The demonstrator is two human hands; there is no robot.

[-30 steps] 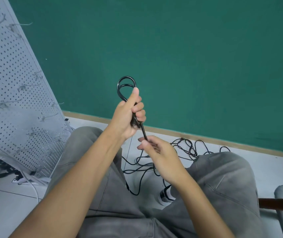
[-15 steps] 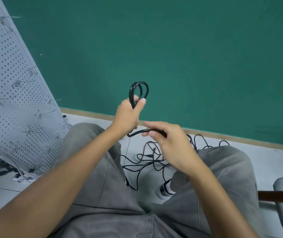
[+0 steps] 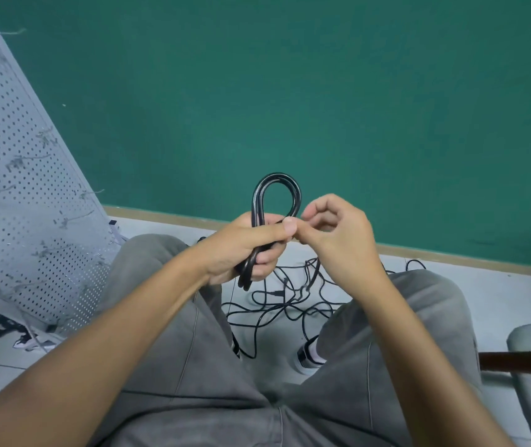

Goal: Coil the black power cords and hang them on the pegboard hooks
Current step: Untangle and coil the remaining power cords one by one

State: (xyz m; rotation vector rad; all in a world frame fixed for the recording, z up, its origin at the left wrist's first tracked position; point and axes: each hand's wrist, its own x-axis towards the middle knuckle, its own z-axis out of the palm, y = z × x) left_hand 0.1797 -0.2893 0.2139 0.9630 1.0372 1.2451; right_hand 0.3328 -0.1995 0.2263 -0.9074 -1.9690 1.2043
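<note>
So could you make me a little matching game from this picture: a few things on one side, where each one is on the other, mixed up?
Things:
1. coiled cord
2. loose cords
3. pegboard
4. right hand

Places:
A. leaning at the far left
B. gripped in the left hand
C. tangled on the floor between the legs
D. fingertips at the coil's right side

Pairs: 1-B, 2-C, 3-A, 4-D

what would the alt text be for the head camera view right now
A seated person's left hand grips a coiled black cord, its loop sticking up above the fist, while the right hand pinches at the coil beside the left thumb. More black cords lie tangled on the floor between the knees, and a pegboard leans at left.
</note>
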